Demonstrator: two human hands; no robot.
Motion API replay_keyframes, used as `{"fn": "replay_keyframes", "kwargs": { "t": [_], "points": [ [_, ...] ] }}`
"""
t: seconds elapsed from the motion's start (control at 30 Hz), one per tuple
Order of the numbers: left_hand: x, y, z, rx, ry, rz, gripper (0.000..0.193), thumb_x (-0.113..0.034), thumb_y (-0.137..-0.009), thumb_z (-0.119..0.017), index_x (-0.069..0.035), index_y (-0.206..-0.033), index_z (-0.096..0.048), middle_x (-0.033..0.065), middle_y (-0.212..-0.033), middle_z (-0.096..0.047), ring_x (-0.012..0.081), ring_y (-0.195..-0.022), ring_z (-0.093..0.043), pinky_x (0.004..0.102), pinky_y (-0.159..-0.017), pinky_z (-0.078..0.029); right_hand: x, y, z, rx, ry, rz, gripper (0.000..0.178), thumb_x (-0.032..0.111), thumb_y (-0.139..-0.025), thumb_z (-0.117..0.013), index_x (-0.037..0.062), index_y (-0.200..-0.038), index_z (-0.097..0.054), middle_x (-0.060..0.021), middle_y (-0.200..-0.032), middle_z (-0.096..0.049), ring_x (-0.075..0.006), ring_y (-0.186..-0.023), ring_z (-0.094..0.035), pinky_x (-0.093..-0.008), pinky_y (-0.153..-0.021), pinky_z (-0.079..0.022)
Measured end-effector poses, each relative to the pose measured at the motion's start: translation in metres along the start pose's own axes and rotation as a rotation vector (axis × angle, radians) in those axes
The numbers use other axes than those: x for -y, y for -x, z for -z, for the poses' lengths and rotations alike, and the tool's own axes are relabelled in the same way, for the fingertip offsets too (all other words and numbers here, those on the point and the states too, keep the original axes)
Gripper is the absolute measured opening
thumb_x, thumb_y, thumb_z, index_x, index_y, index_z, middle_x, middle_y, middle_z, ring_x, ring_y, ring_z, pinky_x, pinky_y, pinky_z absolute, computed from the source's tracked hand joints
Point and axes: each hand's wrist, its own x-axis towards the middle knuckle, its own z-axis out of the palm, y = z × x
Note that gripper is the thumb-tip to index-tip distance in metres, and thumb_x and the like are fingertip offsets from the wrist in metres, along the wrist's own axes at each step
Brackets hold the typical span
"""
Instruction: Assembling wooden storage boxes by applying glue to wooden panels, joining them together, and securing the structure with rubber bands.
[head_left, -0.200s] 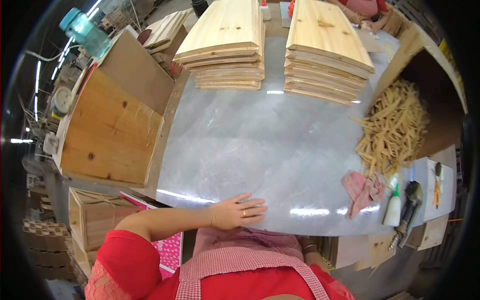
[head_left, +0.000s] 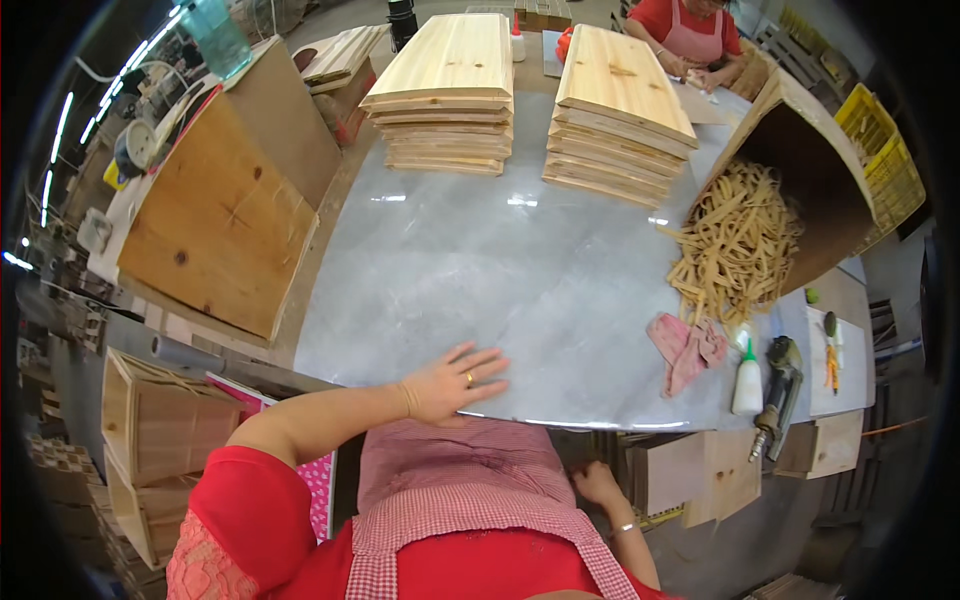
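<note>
Tabletop (head_left: 450,270), grey and glossy, filled the middle of the frame. The left hand (head_left: 452,389) rested on its near edge, palm down, fingers loosely spread, with nothing in the grip. The right hand (head_left: 598,485) hung at the lower centre of the frame, near pale wooden pieces (head_left: 672,484) below this edge; its fingers were partly hidden, so whether it held something I could not tell. By my judgement the tabletop was stiff, heavy and rather slippery, best taken by its rim. The wooden pieces seemed stiff but lighter, better gripped at opposite edges.
</note>
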Motion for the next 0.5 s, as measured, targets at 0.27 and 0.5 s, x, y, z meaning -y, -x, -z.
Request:
{"fn": "replay_keyframes", "kwargs": {
  "t": [0.27, 0.5],
  "points": [
    [-0.002, 0.010, -0.006, -0.211, 0.043, 0.085, 0.086, -0.045, -0.070, -0.076, -0.010, -0.142, -0.045, 0.0153, -0.155, -0.034, 0.0350, -0.145, -0.028, 0.0527, -0.115, -0.027, 0.199, -0.041, 0.176, -0.805, 0.170, 0.705, 0.031, 0.015, -0.086, -0.069, 0.0001, -0.113, -0.063, -0.0211, -0.106, -0.066, -0.0393, -0.101, -0.062, -0.0435, -0.089, -0.049],
    [-0.001, 0.006, -0.004, -0.199, 0.100, 0.072, 0.084, -0.045, -0.069, -0.077, -0.010, -0.140, -0.048, 0.0127, -0.153, -0.038, 0.0348, -0.145, -0.028, 0.0527, -0.115, -0.028, 0.334, -0.233, 0.313, -1.337, 0.582, 0.657, 0.059, 0.038, -0.080, -0.073, -0.0018, -0.120, -0.057, -0.0197, -0.117, -0.061, -0.0326, -0.111, -0.058, -0.0432, -0.095, -0.044]
  ]
}}
